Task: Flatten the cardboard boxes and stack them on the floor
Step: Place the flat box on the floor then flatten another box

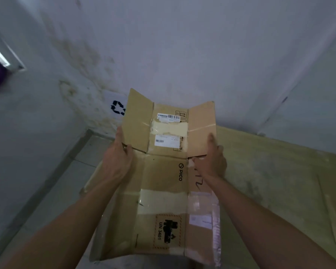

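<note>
I hold a brown cardboard box (163, 177), opened out nearly flat, in front of me above the floor. It bears a PICO print, a UN 3481 mark, white labels and strips of tape. Its far flaps stand up and fan outward. My left hand (117, 158) grips the left edge at the base of the left flap. My right hand (211, 158) holds the right edge where the right flap meets the panel. A large flattened sheet of cardboard (275, 177) lies on the floor to the right, partly under the box.
A stained white wall (182, 55) rises just behind the box, with a paper recycling sign (117, 107) taped low on it. Pale floor tiles (66, 181) run along the left. A window edge (0, 55) shows at the far left.
</note>
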Demonstrator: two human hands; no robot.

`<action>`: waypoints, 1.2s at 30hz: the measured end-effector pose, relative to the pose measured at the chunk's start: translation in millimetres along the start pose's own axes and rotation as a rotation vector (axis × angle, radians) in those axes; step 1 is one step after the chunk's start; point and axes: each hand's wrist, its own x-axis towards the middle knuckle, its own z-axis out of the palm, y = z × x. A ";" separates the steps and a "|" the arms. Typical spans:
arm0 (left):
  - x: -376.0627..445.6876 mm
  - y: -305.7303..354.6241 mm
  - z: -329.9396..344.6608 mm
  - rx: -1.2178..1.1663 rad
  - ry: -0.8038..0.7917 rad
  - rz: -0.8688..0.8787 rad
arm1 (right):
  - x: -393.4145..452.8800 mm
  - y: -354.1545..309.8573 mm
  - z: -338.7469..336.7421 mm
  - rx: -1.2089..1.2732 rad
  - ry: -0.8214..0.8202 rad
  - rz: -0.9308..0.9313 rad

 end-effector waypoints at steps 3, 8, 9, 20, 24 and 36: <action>11.7 -52.1 -40.6 -0.043 0.003 0.018 | -31.1 -50.9 27.0 0.006 0.029 -0.021; 35.4 -124.3 -100.4 -0.022 0.050 0.027 | -77.7 -128.0 75.8 0.028 0.061 -0.017; 41.6 -134.5 -111.2 -0.009 0.052 0.028 | -84.5 -141.8 84.5 0.038 0.062 -0.014; 155.4 -226.9 -146.5 0.016 0.050 0.060 | -60.8 -249.8 170.0 0.055 0.059 0.065; 210.1 -266.3 -137.7 0.021 0.049 0.046 | -29.2 -283.6 222.4 0.079 0.022 0.088; 340.8 -371.1 -71.3 0.001 -0.065 -0.023 | 44.7 -348.1 364.3 0.091 -0.047 0.224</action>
